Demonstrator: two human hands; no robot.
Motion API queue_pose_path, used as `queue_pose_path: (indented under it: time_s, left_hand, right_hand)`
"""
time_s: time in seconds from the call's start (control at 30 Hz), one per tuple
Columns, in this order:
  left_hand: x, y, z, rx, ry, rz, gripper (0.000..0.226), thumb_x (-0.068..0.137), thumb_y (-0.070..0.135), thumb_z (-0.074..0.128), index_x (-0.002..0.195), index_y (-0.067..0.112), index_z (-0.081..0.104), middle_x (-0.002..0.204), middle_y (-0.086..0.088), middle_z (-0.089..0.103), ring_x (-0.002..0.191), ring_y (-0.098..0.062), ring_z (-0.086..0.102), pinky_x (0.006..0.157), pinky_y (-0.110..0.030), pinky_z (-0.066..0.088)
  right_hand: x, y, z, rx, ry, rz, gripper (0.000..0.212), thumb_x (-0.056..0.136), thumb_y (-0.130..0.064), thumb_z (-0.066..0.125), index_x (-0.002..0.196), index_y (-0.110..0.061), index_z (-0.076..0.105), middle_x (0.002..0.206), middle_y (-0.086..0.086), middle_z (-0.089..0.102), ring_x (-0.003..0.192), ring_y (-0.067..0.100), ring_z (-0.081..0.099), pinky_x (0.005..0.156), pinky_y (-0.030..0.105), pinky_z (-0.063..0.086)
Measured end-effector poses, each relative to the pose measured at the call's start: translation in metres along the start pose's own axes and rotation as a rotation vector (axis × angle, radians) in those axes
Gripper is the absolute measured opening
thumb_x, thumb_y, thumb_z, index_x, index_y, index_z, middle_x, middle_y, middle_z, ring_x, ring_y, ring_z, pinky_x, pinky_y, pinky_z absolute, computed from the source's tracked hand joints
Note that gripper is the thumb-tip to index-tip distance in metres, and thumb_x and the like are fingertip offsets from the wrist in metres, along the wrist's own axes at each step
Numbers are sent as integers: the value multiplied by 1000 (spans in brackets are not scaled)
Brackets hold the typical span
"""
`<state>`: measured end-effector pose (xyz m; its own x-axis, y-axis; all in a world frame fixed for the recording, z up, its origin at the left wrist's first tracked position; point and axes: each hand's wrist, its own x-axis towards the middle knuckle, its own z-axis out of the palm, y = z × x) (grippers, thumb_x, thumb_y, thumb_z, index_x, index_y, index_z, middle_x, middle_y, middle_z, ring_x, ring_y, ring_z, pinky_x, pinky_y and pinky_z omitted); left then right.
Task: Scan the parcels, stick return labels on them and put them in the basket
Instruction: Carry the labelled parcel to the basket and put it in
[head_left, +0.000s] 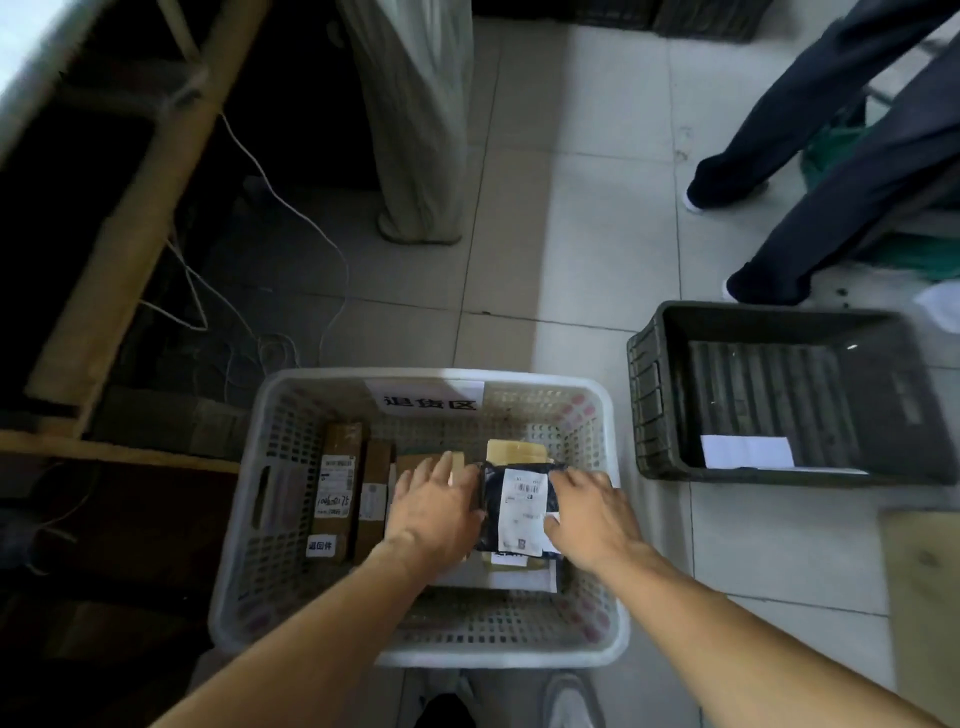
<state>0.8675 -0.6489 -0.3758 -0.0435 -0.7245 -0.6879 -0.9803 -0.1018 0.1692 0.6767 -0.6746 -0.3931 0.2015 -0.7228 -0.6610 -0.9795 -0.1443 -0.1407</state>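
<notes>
Inside the white basket (597, 613), a dark parcel (493, 512) with a white label (524, 512) lies on other parcels. Left hand (434, 501) and right hand (589, 514) rest on its two sides with relaxed, slightly spread fingers. Two brown boxes (353, 493) stand at the left.

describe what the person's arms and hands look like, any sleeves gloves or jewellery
Both arms are bare from the bottom edge of the head view to the fingertips: no sleeve shows anywhere along them. The left hand and the right hand wear no gloves, and no watch, bracelet or ring can be seen on either wrist or on the fingers that show.
</notes>
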Motion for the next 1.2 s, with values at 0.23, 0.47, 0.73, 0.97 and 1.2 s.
queue_pose_path:
  time_s: [0.23, 0.47, 0.73, 0.97, 1.2]
  left_hand:
    - [-156, 0, -72, 93, 230, -182, 72, 97, 58, 42, 158, 32, 11, 168, -9, -6, 153, -35, -6, 123, -55, 0]
    - [-392, 1, -137, 9, 555, -426, 76, 94, 62, 40, 158, 37, 9, 168, -6, -2, 154, -32, -6, 123, -55, -2]
    - [-614, -22, -140, -183, 887, -668, 77, 93, 67, 43, 158, 38, 11, 168, -2, 3, 154, -30, -1, 122, -56, -1]
    - [-761, -59, -97, -330, 970, -798, 81, 87, 72, 50, 155, 48, 13, 168, 0, 6, 154, -27, 1, 120, -59, -1]
    - [-885, -107, -22, -540, 989, -944, 94, 77, 76, 61, 154, 49, 14, 168, 2, 3, 153, -27, -3, 119, -62, -2]
  right_hand:
    - [-119, -57, -88, -165, 92, -169, 67, 95, -48, 53, 152, -20, 32, 161, 9, 24, 148, 34, 18, 118, 53, 23]
    - [-294, -142, -203, -222, 361, -491, 70, 97, -54, 45, 155, -22, 23, 165, 6, 14, 151, 32, 7, 119, 53, 18]
    - [-485, -247, -265, -306, 636, -851, 67, 94, -55, 50, 150, -22, 32, 160, 7, 26, 147, 32, 17, 117, 53, 21]
    - [-608, -343, -224, -352, 660, -1147, 66, 90, -57, 55, 145, -24, 39, 155, 7, 34, 142, 32, 24, 112, 51, 26]
    - [-705, -427, -139, -159, 568, -1405, 65, 90, -50, 58, 149, -29, 40, 158, 1, 35, 146, 26, 24, 117, 48, 26]
